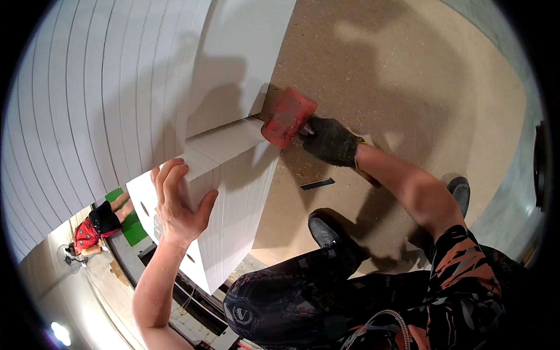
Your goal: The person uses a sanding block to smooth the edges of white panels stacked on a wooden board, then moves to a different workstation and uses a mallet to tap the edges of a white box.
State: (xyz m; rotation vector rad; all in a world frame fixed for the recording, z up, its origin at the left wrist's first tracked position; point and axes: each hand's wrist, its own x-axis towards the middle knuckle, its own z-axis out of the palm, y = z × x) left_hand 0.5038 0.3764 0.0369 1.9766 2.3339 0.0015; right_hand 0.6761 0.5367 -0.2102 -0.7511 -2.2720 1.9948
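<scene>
My left hand (pixel 178 207) is bare and grips the corner of a stack of white panels (pixel 233 210), fingers curled over the top edge and thumb against the near side. In a dark knit glove, my right hand (pixel 332 142) is closed round the handle of a mallet (pixel 289 116) with a big red head. The head, slightly blurred, is at the stack's right end; whether it touches the panels I cannot tell. Most of the handle is hidden by the glove. Behind stands a larger pile of white boards (pixel 116 87) with many thin edges showing.
On the brown board surface (pixel 373 64) beneath my feet lies a flat black strip-like tool (pixel 317 184). My dark shoe (pixel 326 228) is close to it. Far left, another person in a red top (pixel 87 233) is near a green surface (pixel 134 227).
</scene>
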